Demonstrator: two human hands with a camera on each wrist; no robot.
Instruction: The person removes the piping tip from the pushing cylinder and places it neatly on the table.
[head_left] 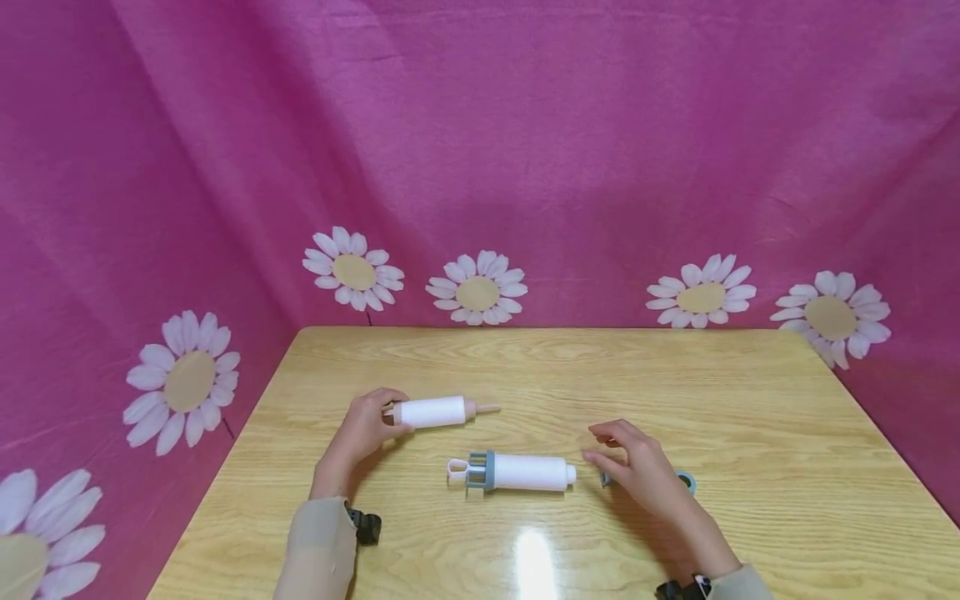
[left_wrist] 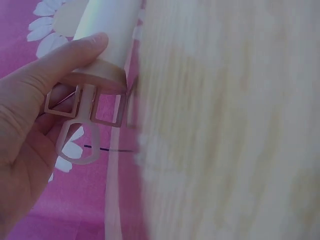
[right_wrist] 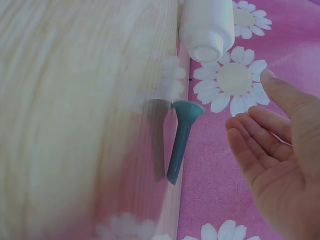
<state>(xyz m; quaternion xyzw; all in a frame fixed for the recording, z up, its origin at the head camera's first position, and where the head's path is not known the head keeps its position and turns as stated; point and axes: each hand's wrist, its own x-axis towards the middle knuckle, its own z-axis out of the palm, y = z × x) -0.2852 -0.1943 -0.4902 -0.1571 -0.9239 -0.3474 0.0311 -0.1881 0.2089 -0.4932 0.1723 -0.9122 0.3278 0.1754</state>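
Note:
My left hand (head_left: 366,427) holds a pink-and-white syringe-like press (head_left: 433,412) by its handle end, thumb over the base of the barrel in the left wrist view. Its thin nozzle (head_left: 488,408) points right. A loop-shaped plunger pull (left_wrist: 80,142) and square finger grips show below that thumb. Between the hands lies a second press (head_left: 528,472), with a white barrel and a blue-grey collar. My right hand (head_left: 637,467) hovers with bent, relaxed fingers and holds nothing. Near it on the table is a blue-green funnel-shaped nozzle (right_wrist: 183,137), mostly hidden by the hand in the head view.
A blue-green ring (head_left: 687,481) lies partly behind my right wrist. The wooden table (head_left: 570,358) has a glossy reflection at its front. Pink cloth (head_left: 525,167) with daisies hangs behind the table and at its sides.

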